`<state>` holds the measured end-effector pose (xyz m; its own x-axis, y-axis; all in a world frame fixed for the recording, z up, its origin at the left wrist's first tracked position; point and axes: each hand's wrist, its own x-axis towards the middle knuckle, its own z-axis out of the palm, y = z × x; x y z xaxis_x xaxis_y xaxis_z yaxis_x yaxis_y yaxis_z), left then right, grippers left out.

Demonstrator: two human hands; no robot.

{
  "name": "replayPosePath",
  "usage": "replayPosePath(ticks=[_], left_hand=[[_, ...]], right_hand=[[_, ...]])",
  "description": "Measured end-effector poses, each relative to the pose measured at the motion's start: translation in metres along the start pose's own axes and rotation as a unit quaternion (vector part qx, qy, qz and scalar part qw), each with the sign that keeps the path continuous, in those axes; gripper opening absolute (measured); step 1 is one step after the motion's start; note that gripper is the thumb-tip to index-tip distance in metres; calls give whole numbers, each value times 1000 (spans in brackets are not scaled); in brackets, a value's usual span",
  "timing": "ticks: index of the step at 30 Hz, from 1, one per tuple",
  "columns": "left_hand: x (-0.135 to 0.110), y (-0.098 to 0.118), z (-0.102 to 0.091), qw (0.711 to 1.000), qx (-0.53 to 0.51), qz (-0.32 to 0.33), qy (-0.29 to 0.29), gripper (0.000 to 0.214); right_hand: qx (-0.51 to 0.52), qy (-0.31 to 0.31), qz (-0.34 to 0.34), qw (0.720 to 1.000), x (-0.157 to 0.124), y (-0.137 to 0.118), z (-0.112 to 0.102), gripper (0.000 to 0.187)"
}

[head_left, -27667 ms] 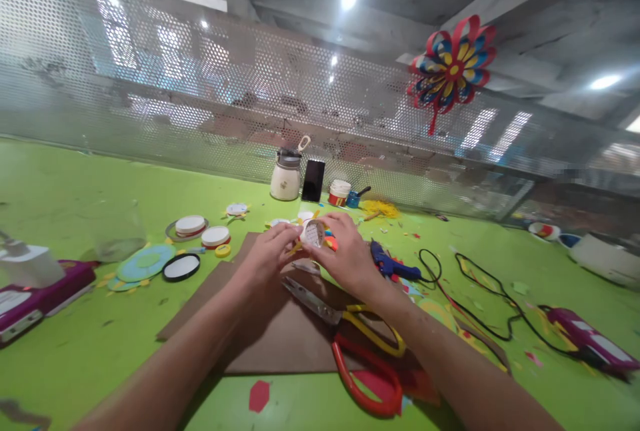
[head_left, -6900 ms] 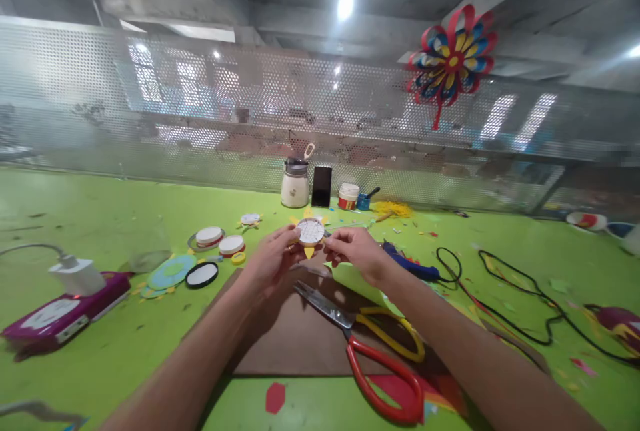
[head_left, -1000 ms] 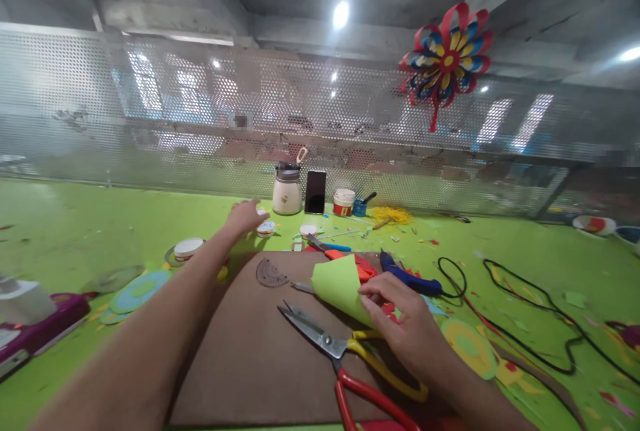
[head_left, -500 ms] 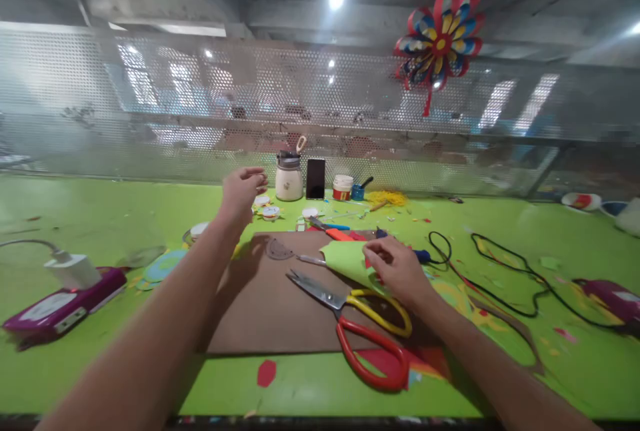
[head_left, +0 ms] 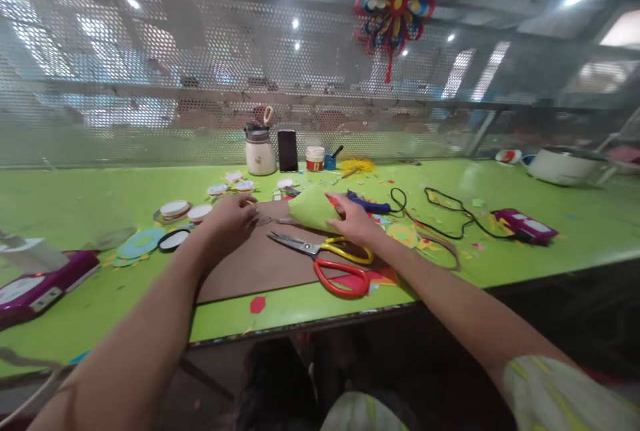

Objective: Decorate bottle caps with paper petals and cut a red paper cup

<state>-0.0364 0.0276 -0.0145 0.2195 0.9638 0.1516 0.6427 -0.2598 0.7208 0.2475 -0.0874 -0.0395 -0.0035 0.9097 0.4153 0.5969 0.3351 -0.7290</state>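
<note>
Worktop [head_left: 225, 314], green and strewn with paper scraps, carries a brown board [head_left: 250, 271]. Scissors [head_left: 306, 246] lie partly on it, on the near side of a light-green paper sheet [head_left: 311, 210]. The step in hand looks to be handling that sheet. It sits between the hands: the right hand [head_left: 353, 219] seems to pinch its right end; the left hand [head_left: 231, 214] is apart from it, fingers curled, whether around anything I cannot tell. The next move probably calls for keeping the sheet clear of the scissors.
</note>
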Motion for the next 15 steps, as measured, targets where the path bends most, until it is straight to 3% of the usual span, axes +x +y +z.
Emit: replayPosePath(ticks=[2, 4, 6, 10, 12, 15], left_hand=[[1, -2, 4, 996, 57, 16, -63, 33], [2, -2, 6, 990, 102, 29, -94, 31], [2, -2, 7, 986, 130, 39, -99, 31], [6, -3, 9, 983, 155, 37, -93, 35], [10, -4, 9, 982, 158, 29, -100, 35], [13, -4, 9, 983, 148, 15, -106, 35]], right_hand=[[4, 23, 13, 1000, 6, 9, 0, 60], [13, 33, 22, 999, 12, 16, 1, 42], [27, 34, 23, 999, 15, 20, 3, 34], [56, 37, 23, 998, 16, 20, 1, 34], [74, 17, 20, 997, 14, 17, -1, 34], [109, -63, 5, 992, 8, 12, -2, 32]])
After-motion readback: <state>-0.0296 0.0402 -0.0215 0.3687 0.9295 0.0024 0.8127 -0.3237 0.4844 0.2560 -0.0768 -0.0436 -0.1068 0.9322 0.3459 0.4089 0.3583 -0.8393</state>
